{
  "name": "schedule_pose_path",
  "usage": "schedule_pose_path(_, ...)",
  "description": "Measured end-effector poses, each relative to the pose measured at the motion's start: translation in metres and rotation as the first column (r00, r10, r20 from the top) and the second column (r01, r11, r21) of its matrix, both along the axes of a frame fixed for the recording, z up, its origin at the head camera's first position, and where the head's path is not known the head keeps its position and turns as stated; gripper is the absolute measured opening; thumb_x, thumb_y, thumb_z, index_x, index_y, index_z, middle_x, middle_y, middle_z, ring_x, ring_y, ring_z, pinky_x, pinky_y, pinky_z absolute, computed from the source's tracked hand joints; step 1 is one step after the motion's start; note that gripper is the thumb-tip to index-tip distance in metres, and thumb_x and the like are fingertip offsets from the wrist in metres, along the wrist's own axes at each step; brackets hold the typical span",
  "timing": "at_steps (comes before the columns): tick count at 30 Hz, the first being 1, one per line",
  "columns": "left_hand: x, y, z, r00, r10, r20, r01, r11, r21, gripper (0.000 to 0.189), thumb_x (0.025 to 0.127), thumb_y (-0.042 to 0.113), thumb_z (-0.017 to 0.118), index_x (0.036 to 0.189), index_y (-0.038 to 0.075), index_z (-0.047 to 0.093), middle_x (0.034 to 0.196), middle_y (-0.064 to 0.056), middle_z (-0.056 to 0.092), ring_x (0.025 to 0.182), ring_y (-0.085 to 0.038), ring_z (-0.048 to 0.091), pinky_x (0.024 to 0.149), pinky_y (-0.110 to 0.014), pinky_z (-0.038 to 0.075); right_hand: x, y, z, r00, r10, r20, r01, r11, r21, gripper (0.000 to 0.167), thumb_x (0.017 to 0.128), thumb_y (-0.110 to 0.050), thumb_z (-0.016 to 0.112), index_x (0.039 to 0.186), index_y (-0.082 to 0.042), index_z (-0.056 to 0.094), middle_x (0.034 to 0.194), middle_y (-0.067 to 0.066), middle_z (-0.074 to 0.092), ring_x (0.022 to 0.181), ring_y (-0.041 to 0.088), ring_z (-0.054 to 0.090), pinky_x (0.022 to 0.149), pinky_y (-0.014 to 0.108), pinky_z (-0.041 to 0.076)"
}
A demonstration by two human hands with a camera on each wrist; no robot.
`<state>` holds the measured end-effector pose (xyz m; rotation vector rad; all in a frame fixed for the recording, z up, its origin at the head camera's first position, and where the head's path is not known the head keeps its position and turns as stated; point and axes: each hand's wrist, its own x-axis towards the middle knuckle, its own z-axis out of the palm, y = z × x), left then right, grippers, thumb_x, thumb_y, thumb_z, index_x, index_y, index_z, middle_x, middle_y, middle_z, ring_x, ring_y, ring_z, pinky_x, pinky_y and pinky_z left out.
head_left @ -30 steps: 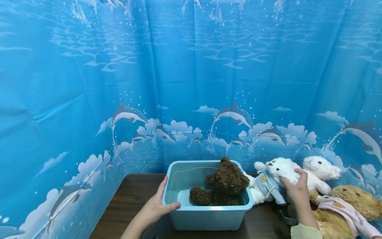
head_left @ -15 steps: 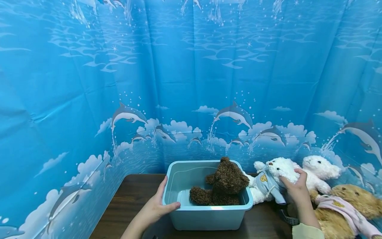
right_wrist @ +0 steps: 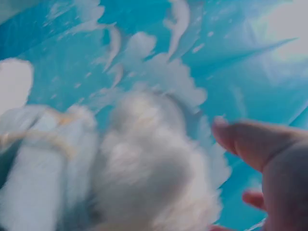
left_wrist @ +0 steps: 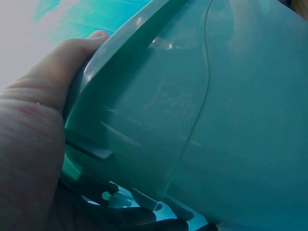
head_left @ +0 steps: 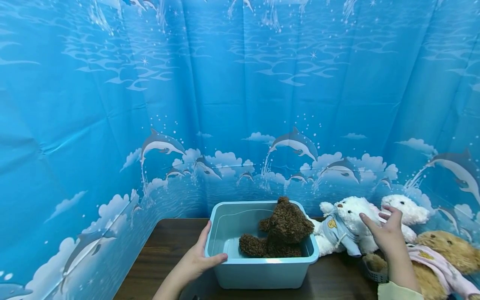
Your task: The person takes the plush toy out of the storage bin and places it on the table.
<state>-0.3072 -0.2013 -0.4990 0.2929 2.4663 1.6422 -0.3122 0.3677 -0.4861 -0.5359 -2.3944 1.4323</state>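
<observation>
My left hand [head_left: 196,258] grips the left end of a light blue plastic bin [head_left: 262,275], thumb at the front corner and fingers along the outside. In the left wrist view, the thumb lies along the rim of the bin [left_wrist: 240,106]. A brown teddy bear [head_left: 286,227] sits inside at the right, facing away. Against the bin's right side leans a white teddy bear in a blue hoodie [head_left: 339,233]. My right hand [head_left: 388,231], fingers spread, is just right of its head and holds nothing. The right wrist view shows that bear's white head [right_wrist: 149,163] blurred beside the thumb.
A second white plush [head_left: 403,208] lies behind my right hand. A tan teddy in a pink top [head_left: 446,250] lies at the far right, partly hidden by my forearm. Dark wooden table [head_left: 150,258] extends left of the bin; a dolphin-print curtain [head_left: 240,104] hangs behind.
My right hand has let go of the white teddy bear's head and moved right, its fingers spreading. My left hand, the bin and the brown bear have stayed in place.
</observation>
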Motion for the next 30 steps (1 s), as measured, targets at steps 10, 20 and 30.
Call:
schedule_pose_path(10, -0.002, 0.0, 0.0, 1.0, -0.016, 0.0, 0.016, 1.0, 0.025, 0.121, 0.093, 0.043, 0.087, 0.177, 0.023, 0.001, 0.179, -0.024, 0.024, 0.148, -0.048, 0.049, 0.106, -0.066, 0.055, 0.037, -0.014, 0.056, 0.969, -0.2, -0.143, 0.185, 0.977, -0.109, 0.077, 0.11, -0.048, 0.057, 0.165, -0.017, 0.014, 0.122, -0.01, 0.051, 0.093, -0.004, 0.052, 0.074, 0.018, 0.044)
schedule_pose_path(20, 0.0, -0.001, 0.0, 1.0, -0.016, 0.003, 0.016, 1.0, 0.01, 0.122, 0.093, 0.044, 0.086, 0.177, 0.023, 0.001, 0.179, -0.024, 0.024, 0.148, -0.05, 0.049, 0.105, -0.065, 0.056, 0.06, -0.075, 0.075, 0.94, -0.058, -0.336, 0.089, 0.993, 0.079, 0.068, 0.111, -0.041, 0.062, 0.163, -0.015, 0.026, 0.131, -0.003, 0.056, 0.108, -0.007, 0.048, 0.087, 0.014, 0.039)
schedule_pose_path(30, 0.002, 0.0, 0.001, 1.0, -0.009, -0.005, 0.009, 1.0, -0.026, 0.123, 0.092, 0.05, 0.086, 0.177, 0.023, 0.002, 0.178, -0.024, 0.027, 0.147, -0.049, 0.05, 0.107, -0.071, 0.053, 0.05, -0.141, 0.079, 0.898, 0.265, -0.352, -0.196, 0.955, 0.221, 0.071, 0.111, -0.041, 0.064, 0.161, -0.006, 0.028, 0.144, 0.02, 0.056, 0.132, 0.038, 0.056, 0.101, 0.051, 0.051)
